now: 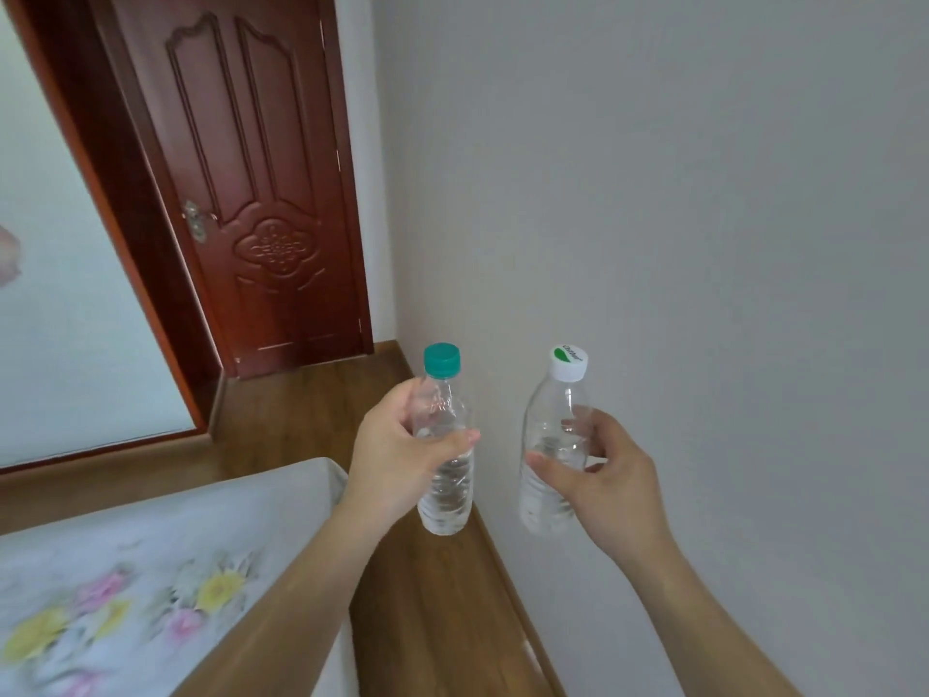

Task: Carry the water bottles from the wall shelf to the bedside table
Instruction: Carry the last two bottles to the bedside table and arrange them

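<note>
Water bottles were both in the air, one in each hand, well apart and nearly upright. The left hand (402,445) was closed around the clear plastic bottle with the green cap (445,445). The right hand (598,475) was closed around the clear plastic bottle with the white cap (553,445). They hung over the brown wooden floor (427,596), near the plain grey wall (653,193) on the right.

To carry well, I think it was best to keep the bottles upright, apart from each other, and away from the wall while walking.

Neither the wall shelf nor the bedside table was in view, so the way to go could not be judged. The bed with the flowered sheet (125,570) at the near left was cut off by the frame. A dark red wooden door (251,193) stood far left. Both bottles held some clear water, but the level was hard to make out.
</note>
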`<state>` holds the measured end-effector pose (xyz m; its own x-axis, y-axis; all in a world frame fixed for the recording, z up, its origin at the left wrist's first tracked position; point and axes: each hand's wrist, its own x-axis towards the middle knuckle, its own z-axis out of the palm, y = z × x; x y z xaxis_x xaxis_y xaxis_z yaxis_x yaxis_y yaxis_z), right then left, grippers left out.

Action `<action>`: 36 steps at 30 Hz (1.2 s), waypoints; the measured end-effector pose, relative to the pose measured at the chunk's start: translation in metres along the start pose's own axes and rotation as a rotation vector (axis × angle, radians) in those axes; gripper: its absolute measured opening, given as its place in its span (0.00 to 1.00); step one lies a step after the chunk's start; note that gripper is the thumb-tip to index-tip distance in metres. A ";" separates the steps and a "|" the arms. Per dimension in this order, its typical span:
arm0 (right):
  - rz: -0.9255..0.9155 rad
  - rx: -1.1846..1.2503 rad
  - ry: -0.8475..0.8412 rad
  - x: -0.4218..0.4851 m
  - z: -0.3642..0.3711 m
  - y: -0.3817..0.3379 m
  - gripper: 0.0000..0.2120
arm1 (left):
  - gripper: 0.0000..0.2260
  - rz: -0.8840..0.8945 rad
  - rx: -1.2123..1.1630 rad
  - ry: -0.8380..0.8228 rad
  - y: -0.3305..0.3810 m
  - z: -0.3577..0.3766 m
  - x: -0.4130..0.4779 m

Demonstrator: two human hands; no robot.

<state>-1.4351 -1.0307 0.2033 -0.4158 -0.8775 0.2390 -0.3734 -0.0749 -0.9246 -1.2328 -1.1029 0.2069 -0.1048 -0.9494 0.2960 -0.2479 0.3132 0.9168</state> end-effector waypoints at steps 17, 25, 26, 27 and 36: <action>-0.156 0.099 -0.390 0.319 0.222 0.010 0.22 | 0.18 -0.191 0.167 0.393 -0.095 -0.059 0.279; -0.198 0.104 -0.456 0.446 0.382 0.009 0.25 | 0.18 -0.219 0.108 0.488 -0.182 -0.128 0.426; -0.201 0.108 -0.457 0.461 0.400 0.006 0.24 | 0.18 -0.215 0.113 0.488 -0.190 -0.137 0.446; -0.202 0.114 -0.458 0.477 0.417 0.003 0.24 | 0.17 -0.210 0.119 0.488 -0.198 -0.146 0.466; -0.230 0.098 -0.536 0.622 0.556 0.000 0.27 | 0.20 -0.215 0.120 0.551 -0.268 -0.203 0.632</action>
<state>-1.2323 -1.8400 0.1867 0.1537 -0.9485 0.2770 -0.3150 -0.3127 -0.8961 -1.0368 -1.7919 0.2027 0.4663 -0.8536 0.2324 -0.3188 0.0830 0.9442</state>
